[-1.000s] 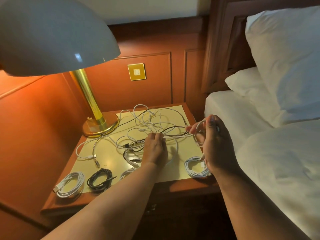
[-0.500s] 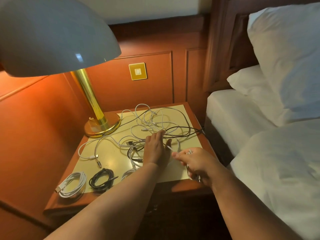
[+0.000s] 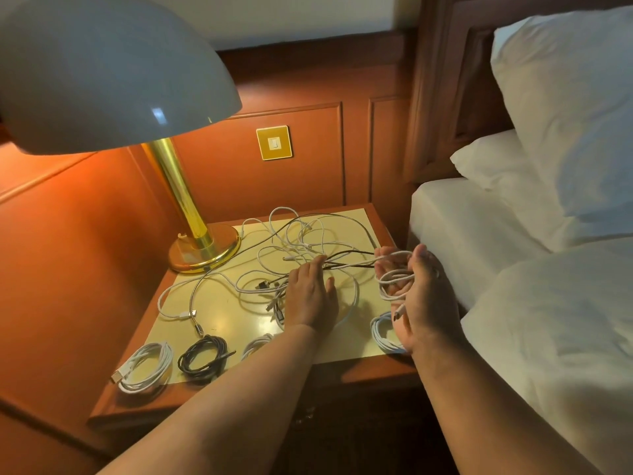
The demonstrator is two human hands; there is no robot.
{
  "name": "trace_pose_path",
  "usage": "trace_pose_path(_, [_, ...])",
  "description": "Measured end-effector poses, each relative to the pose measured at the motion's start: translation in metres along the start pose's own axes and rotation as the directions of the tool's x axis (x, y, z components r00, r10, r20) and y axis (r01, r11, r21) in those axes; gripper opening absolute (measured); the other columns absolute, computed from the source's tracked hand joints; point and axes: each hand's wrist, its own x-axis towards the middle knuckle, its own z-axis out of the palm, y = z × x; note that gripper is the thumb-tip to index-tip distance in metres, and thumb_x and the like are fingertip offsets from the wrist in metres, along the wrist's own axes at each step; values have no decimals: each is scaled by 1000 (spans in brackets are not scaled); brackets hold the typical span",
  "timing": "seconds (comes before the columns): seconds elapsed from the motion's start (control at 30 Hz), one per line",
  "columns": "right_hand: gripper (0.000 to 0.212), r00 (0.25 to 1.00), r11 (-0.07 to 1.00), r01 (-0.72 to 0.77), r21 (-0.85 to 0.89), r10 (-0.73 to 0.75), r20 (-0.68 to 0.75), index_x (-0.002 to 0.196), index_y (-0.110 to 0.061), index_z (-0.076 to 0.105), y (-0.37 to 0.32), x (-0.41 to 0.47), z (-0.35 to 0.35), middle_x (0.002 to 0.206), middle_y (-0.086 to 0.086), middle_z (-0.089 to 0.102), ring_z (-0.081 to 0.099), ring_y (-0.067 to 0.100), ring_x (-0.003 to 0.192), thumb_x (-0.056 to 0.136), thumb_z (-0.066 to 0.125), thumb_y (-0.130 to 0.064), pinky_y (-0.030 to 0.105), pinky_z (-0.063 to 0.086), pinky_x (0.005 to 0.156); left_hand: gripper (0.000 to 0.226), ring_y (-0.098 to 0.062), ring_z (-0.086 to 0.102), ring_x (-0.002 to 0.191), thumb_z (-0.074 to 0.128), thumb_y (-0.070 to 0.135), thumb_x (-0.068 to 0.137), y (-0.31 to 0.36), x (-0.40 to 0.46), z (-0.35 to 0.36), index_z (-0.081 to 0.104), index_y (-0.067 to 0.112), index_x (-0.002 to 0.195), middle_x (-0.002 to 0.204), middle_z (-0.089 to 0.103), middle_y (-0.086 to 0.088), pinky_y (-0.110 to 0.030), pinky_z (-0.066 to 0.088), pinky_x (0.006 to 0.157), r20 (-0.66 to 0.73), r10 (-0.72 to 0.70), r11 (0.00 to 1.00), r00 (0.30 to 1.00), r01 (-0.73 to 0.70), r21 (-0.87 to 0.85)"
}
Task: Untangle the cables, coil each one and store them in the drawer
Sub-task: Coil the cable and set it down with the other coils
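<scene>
The nightstand [image 3: 373, 351] carried the tangle [image 3: 301, 248], spread from the lamp [image 3: 202, 248] across to the bed-side edge. The left hand [image 3: 310, 296] lay flat, fingers straight, pressing the tangle's near side down. Beside it, farther from the lamp, the right hand [image 3: 416, 296] held white loops [image 3: 394, 279] wound round its fingers. The strand [image 3: 352, 264] ran taut between them, lamp-ward from the right hand, so winding more probably fell to that hand.

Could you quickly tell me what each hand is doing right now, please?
Left hand: open, fingers flat, pressing on the tangled cables.
Right hand: holding a white cable looped around its fingers.
</scene>
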Motion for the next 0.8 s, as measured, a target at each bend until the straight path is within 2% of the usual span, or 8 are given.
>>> trace_pose_path(0.1, [42, 999, 997, -15, 70, 17, -34, 92, -19, 63, -7, -4, 2, 73, -6, 74, 72, 20, 79, 105, 34, -47, 31, 54, 73, 48, -22, 39, 128, 47, 27, 102, 2, -1, -1, 38, 21, 149, 142, 49, -3, -35, 33, 108, -5, -3, 1000, 1000, 4, 27])
trace_pose_path(0.2, [45, 996, 991, -47, 126, 56, -69, 87, -17, 57, -9, -2, -1, 58, -3, 59, 58, 13, 57, 98, 41, -57, 28, 51, 66, 46, -23, 40, 128, 45, 27, 103, 2, -1, -2, 39, 21, 148, 143, 49, -3, -34, 32, 107, -15, 5, 999, 1000, -4, 52])
trace_pose_path(0.3, [49, 998, 994, -18, -108, 11, -64, 95, -14, 55, -7, 4, -4, 69, 0, 57, 52, 13, 55, 87, 55, -63, 30, 50, 58, 45, -23, 39, 129, 44, 26, 102, 1, -1, -3, 40, 22, 147, 143, 49, -3, -36, 31, 108, -19, -22, 999, 1000, 22, 36])
trace_pose_path(0.4, [38, 997, 924, -28, -382, 51, 52, 110, -19, 53, -5, 3, -3, 93, 6, 63, 52, 12, 54, 88, 68, -46, 21, 47, 46, 42, -24, 40, 127, 46, 24, 101, 1, -1, -2, 44, 22, 143, 139, 51, -3, -37, 32, 107, -35, -23, 999, 999, 24, 44])
trace_pose_path(0.47, [47, 972, 804, -24, -594, 158, 176, 125, -22, 50, -4, -1, -1, 112, 4, 62, 56, 11, 64, 87, 72, -39, 20, 45, 46, 36, -25, 42, 123, 47, 24, 101, 1, -1, -1, 50, 20, 136, 133, 56, -4, -36, 31, 103, -57, -35, 999, 998, 35, 13])
trace_pose_path(0.6, [54, 924, 410, 137, -902, 274, 266, 134, -20, 52, 5, -8, 3, 137, 5, 56, 57, 19, 112, 88, 72, -40, 25, 43, 77, 27, -23, 46, 117, 48, 33, 102, 0, -1, 4, 57, 19, 123, 123, 60, -2, -36, 33, 97, -90, -46, 999, 995, 46, -4])
trace_pose_path(0.73, [46, 952, 204, 297, -933, 19, 307, 121, -21, 49, 5, -12, 1, 122, 0, 56, 49, 11, 91, 86, 74, -38, 12, 33, 57, 30, -23, 45, 119, 48, 35, 102, -2, 2, 5, 57, 19, 125, 124, 59, -1, -35, 32, 100, -99, -53, 998, 994, 55, 13])
trace_pose_path(0.8, [38, 941, 133, 326, -936, 44, 334, 115, -21, 53, 6, -12, -1, 111, -2, 61, 51, 10, 86, 87, 73, -38, 17, 37, 60, 32, -23, 44, 121, 48, 38, 102, -2, 2, 5, 56, 19, 127, 126, 58, -2, -36, 32, 101, -80, -44, 999, 996, 46, 29])
